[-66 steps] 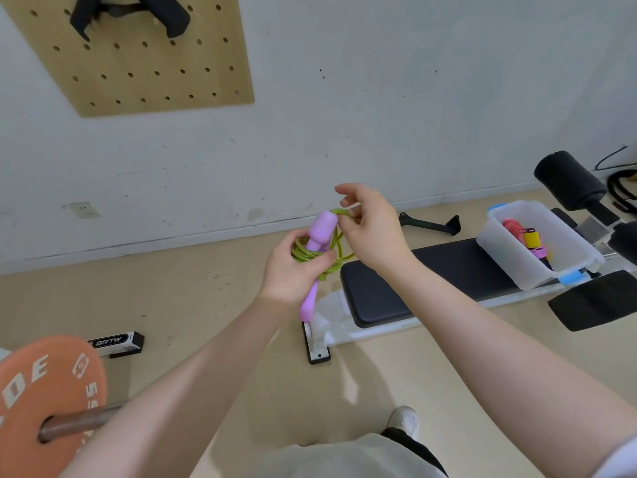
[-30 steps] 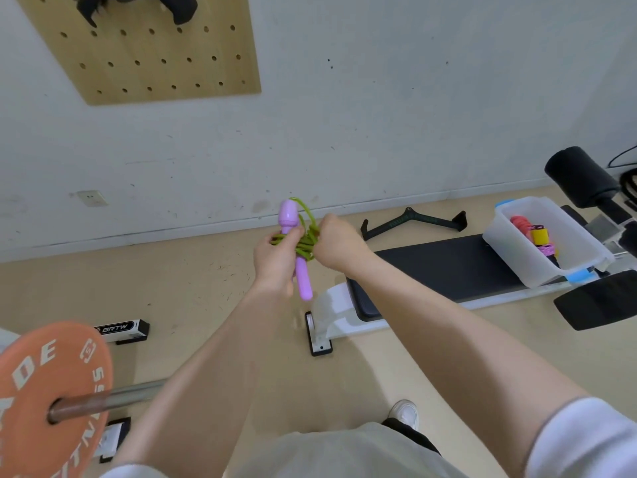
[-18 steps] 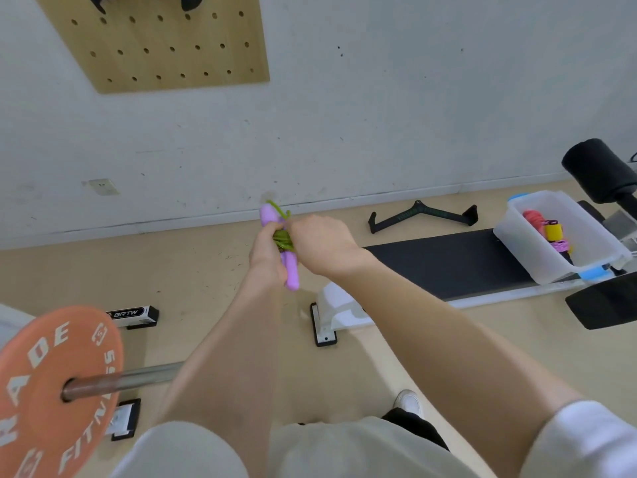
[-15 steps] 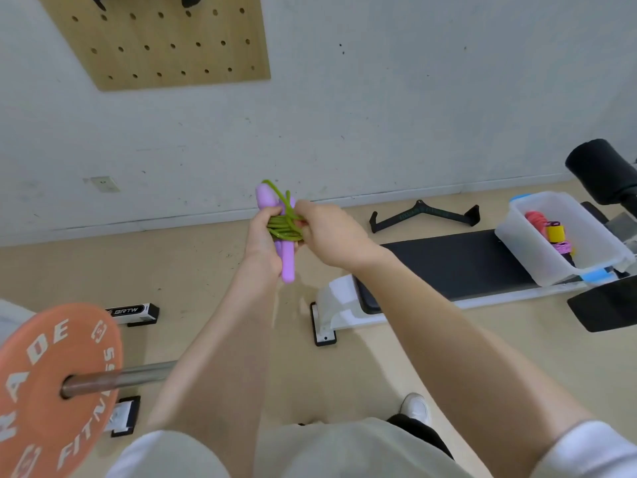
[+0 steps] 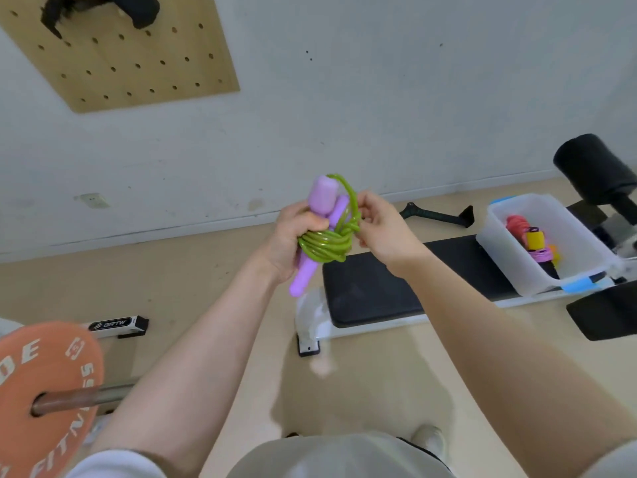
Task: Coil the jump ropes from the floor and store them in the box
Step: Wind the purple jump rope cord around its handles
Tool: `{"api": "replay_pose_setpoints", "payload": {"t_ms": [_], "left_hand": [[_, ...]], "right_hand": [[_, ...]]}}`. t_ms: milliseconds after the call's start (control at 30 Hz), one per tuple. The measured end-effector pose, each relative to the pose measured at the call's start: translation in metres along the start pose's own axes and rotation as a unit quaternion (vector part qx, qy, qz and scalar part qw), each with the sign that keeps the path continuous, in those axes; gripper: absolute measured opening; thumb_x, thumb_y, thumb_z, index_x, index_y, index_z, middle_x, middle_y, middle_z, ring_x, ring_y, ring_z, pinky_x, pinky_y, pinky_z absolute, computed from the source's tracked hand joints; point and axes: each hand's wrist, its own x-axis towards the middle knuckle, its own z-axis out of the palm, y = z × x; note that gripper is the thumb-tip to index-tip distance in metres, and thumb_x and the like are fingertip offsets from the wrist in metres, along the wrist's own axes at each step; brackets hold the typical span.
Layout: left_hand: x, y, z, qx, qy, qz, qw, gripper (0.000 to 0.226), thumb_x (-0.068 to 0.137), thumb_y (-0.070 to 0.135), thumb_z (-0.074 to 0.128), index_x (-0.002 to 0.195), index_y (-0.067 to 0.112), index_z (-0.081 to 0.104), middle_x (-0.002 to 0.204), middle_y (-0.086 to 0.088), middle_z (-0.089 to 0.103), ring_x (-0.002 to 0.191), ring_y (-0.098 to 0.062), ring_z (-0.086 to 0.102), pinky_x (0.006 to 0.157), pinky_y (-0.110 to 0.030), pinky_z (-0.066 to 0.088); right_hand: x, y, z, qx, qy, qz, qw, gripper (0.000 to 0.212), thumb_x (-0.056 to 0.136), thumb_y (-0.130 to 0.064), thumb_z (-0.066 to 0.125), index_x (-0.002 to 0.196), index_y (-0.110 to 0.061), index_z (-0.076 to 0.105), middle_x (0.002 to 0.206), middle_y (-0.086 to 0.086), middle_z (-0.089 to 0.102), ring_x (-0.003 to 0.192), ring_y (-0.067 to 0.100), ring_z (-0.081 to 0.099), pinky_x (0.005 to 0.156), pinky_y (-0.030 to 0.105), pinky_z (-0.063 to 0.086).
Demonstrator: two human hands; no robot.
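Nearby, surroundings: a black weight bench (image 5: 396,284) with a white frame lies on the tan floor (image 5: 206,288) just beyond the hands; an orange weight plate (image 5: 44,391) on a steel bar (image 5: 100,395) sits low at the left; a black cable-machine handle (image 5: 437,213) lies on the floor by the wall; a wooden pegboard (image 5: 131,60) hangs on the white wall (image 5: 379,98) at upper left.
In the way: nothing lies between the hands and the box apart from the open bench pad.
Box: a translucent white box (image 5: 499,253) with blue latches sits on the far right part of the bench, lid off.
Box contents: coiled ropes (image 5: 532,241) in red, yellow and pink, bunched toward the box's middle.
Jump rope: a green cord (image 5: 324,244) is wound in several turns around two purple handles (image 5: 320,198); it is held in the air above the near end of the bench.
Axis: the handles lie side by side, long axis near upright and slightly tilted, thick ends up and to the right, thin ends pointing down and to the left.
Left hand: the left hand (image 5: 293,239) is wrapped around the handles and the coil, fingers curled tight.
Right hand: the right hand (image 5: 382,229) pinches a loop of the green cord at the right side of the bundle.
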Motion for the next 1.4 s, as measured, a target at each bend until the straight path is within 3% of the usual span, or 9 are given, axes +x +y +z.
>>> {"api": "replay_pose_setpoints", "payload": {"t_ms": [133,233,367,567,700,800,900,1100,1400], "left_hand": [[0.036,-0.008,0.053,0.181,-0.011,-0.023,0.983,0.044,0.054,0.012,0.064,0.097,0.006,0.062,0.076,-0.008,0.060,0.066,-0.023,0.060,0.066,-0.035,0.052],[0.063,-0.027,0.095,0.210,-0.044,-0.050,0.976,0.047,0.058,0.020,0.067,0.104,0.012,0.060,0.086,-0.008,0.062,0.080,-0.025,0.061,0.073,-0.033,0.053],[0.095,-0.063,0.140,0.180,-0.062,-0.085,0.978,0.051,0.064,0.022,0.066,0.113,0.012,0.058,0.100,-0.012,0.063,0.099,-0.033,0.061,0.095,-0.052,0.048],[0.133,-0.105,0.189,0.144,-0.058,-0.123,0.980,0.031,0.075,0.015,0.061,0.106,0.016,0.059,0.087,0.002,0.070,0.085,-0.015,0.067,0.080,-0.029,0.053],[0.171,-0.131,0.204,0.120,-0.048,-0.184,0.974,0.030,0.079,0.020,0.062,0.108,0.010,0.063,0.097,-0.007,0.069,0.094,-0.023,0.067,0.094,-0.042,0.049],[0.209,-0.151,0.215,0.105,-0.005,-0.215,0.971,0.026,0.089,0.021,0.059,0.110,0.007,0.064,0.086,-0.011,0.071,0.097,-0.028,0.066,0.096,-0.042,0.047],[0.253,-0.172,0.226,0.116,0.031,-0.253,0.960,0.037,0.090,0.030,0.055,0.112,0.002,0.061,0.045,-0.009,0.058,0.076,-0.035,0.064,0.097,-0.039,0.046],[0.333,-0.203,0.256,0.102,0.036,-0.320,0.941,0.035,0.089,0.029,0.057,0.111,0.003,0.064,0.077,-0.012,0.068,0.094,-0.028,0.067,0.097,-0.039,0.048],[0.391,-0.232,0.300,0.111,0.023,-0.379,0.918,0.036,0.087,0.029,0.062,0.113,0.005,0.061,0.086,-0.008,0.068,0.075,-0.019,0.065,0.075,-0.032,0.054]], "right_hand": [[-0.006,0.020,-0.078,-0.016,-0.022,0.082,0.996,0.014,0.086,0.006,0.046,0.094,0.001,0.056,0.054,-0.003,0.051,0.046,0.010,0.040,0.045,0.020,0.030],[-0.010,0.026,-0.140,-0.049,-0.023,0.108,0.993,0.024,0.083,0.003,0.051,0.066,-0.013,0.056,0.037,-0.010,0.048,0.036,0.004,0.039,0.048,0.022,0.030],[-0.017,0.044,-0.203,-0.054,-0.031,0.142,0.988,0.013,0.084,0.001,0.054,0.074,-0.005,0.060,0.037,-0.010,0.047,0.037,0.006,0.037,0.042,0.016,0.030],[-0.013,0.074,-0.268,-0.019,-0.002,0.203,0.979,0.013,0.087,-0.005,0.054,0.076,-0.005,0.059,0.052,0.004,0.049,0.035,0.001,0.044,0.042,0.012,0.044],[-0.001,0.095,-0.296,-0.010,0.042,0.207,0.977,0.022,0.089,-0.001,0.054,0.070,-0.010,0.057,0.043,-0.004,0.052,0.037,0.001,0.046,0.043,0.009,0.043],[0.005,0.107,-0.315,-0.028,0.055,0.206,0.977,0.018,0.090,-0.002,0.050,0.090,-0.007,0.068,0.073,0.015,0.065,0.066,0.022,0.060,0.069,0.016,0.054],[0.014,0.115,-0.335,-0.062,0.054,0.242,0.967,0.028,0.090,-0.002,0.047,0.114,0.003,0.060,0.117,0.022,0.060,0.112,0.033,0.054,0.097,0.028,0.040],[0.048,0.137,-0.371,-0.178,0.048,0.242,0.953,0.024,0.089,-0.020,0.052,0.106,-0.006,0.061,0.104,0.011,0.063,0.093,0.020,0.054,0.084,0.030,0.041],[0.062,0.198,-0.421,-0.245,0.069,0.245,0.935,0.032,0.087,-0.037,0.059,0.105,-0.012,0.052,0.094,-0.001,0.053,0.084,0.013,0.045,0.071,0.024,0.033]]}}
